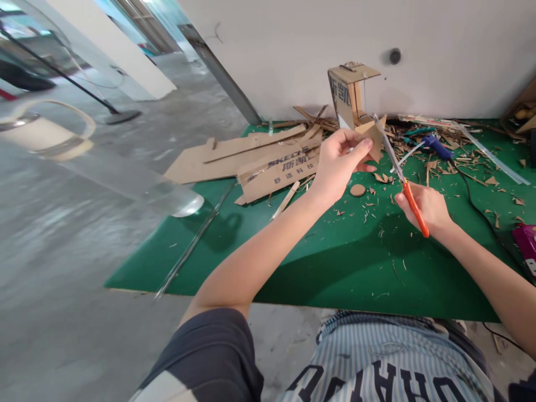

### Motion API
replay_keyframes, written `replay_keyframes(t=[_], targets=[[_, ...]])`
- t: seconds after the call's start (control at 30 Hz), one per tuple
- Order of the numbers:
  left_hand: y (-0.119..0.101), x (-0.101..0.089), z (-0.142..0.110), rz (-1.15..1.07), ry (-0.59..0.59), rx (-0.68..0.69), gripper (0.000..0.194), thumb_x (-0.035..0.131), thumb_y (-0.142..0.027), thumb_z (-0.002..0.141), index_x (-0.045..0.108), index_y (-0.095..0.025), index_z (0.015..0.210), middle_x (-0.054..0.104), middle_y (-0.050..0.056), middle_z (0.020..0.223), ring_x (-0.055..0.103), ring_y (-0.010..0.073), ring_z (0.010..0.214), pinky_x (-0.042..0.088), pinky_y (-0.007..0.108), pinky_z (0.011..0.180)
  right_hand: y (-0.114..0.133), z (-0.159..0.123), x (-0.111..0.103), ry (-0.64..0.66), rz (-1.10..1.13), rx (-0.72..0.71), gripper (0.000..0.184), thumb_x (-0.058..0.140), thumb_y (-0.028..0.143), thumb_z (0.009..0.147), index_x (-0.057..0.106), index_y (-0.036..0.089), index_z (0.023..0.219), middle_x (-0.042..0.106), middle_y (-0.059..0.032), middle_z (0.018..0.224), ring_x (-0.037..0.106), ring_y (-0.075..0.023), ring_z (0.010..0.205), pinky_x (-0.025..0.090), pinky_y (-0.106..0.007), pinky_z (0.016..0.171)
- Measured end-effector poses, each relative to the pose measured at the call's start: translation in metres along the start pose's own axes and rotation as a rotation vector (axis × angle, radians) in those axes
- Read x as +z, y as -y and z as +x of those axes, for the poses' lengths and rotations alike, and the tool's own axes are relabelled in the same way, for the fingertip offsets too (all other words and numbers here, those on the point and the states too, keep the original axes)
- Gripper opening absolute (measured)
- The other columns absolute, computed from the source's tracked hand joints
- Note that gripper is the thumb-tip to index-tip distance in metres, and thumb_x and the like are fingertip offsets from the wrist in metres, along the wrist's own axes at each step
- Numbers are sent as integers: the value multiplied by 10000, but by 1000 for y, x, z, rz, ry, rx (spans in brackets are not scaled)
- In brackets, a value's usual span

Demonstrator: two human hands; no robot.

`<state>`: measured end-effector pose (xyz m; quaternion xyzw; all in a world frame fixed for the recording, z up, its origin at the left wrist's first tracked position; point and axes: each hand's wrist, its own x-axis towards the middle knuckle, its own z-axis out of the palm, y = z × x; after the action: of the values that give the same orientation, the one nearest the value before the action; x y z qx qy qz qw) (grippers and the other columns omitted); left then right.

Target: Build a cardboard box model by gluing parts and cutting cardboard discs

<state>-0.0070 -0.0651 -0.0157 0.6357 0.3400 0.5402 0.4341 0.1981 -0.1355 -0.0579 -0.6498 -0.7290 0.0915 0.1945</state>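
My left hand [340, 162] pinches a small piece of cardboard [376, 142] above the table. A pair of scissors [412, 206] with orange handles is gripped in my right hand [427, 209]. Its blades point up and away, right beside the edge of the cardboard piece; whether they touch it I cannot tell. On the green table below lies a round cardboard disc [358, 190] among small scraps. Behind my left hand stands an upright cardboard structure [344, 92] with a flat top.
Flat cardboard sheets [268, 162] lie to the left on the green table [335, 262]. A blue glue gun [438, 146] with a black cord rests at the right, among many scraps. A clear bottle [138, 178] with a cream lid stands at the left edge. A white wall rises behind.
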Motion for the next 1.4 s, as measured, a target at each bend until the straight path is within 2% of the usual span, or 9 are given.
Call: replay_keyframes(t=[0.17,0.43,0.6,0.7,0.77,0.87,1.0,1.17,1.4], targets=[[-4,5,-5,-63,4,-85,175,688,-344,917,554,-231,907,713,5,874,732,157,789,604,267,604,1,0,0,-25,8,-3,454,345,635,918,502,245,746,633,-68,662,607,-228,623,270,-314,538],[-5,2,-2,37,-16,-16,152,697,-348,905,643,-218,962,701,20,906,713,182,863,607,281,626,-1,0,3,-62,130,22,512,396,718,886,471,247,698,606,-52,647,558,-202,595,291,-321,543],[0,-1,-7,497,-78,399,36,659,-247,917,647,-215,908,692,41,954,673,162,859,589,285,682,-4,1,11,-121,624,93,587,417,790,859,554,237,721,619,-52,687,549,-181,621,438,-360,605],[10,0,-14,856,94,709,135,544,-185,984,665,-228,944,712,58,987,681,180,909,574,332,757,-2,5,16,-93,989,82,555,499,760,855,629,224,793,642,-50,741,607,-181,710,520,-371,702],[18,1,-19,973,242,775,227,440,-155,1024,651,-227,982,718,74,1019,688,186,939,575,346,786,-2,8,17,-65,1093,68,473,596,696,831,636,226,799,634,-36,743,617,-180,733,529,-369,723],[27,3,-22,949,383,763,210,422,-152,1034,623,-213,1054,697,98,1080,691,182,964,587,327,797,-5,12,17,-32,1117,66,370,667,597,798,600,235,765,594,-16,720,590,-173,700,509,-363,675],[29,4,-20,724,479,719,181,612,-255,979,617,-192,1149,658,113,1138,688,186,1000,608,331,847,-9,17,19,-55,1120,124,328,738,518,713,566,244,769,584,-4,740,583,-168,676,500,-353,633],[29,8,-19,578,382,607,168,612,-223,957,660,-187,1114,698,114,1139,699,194,1027,619,367,874,-10,18,24,-116,1080,111,353,765,517,698,553,253,798,601,2,775,614,-179,742,538,-378,712],[31,14,-24,494,310,411,112,643,-142,934,723,-161,1009,740,104,1100,727,154,964,636,270,765,-9,14,24,-153,981,51,341,746,518,766,567,250,875,616,8,809,632,-168,756,567,-375,708]])
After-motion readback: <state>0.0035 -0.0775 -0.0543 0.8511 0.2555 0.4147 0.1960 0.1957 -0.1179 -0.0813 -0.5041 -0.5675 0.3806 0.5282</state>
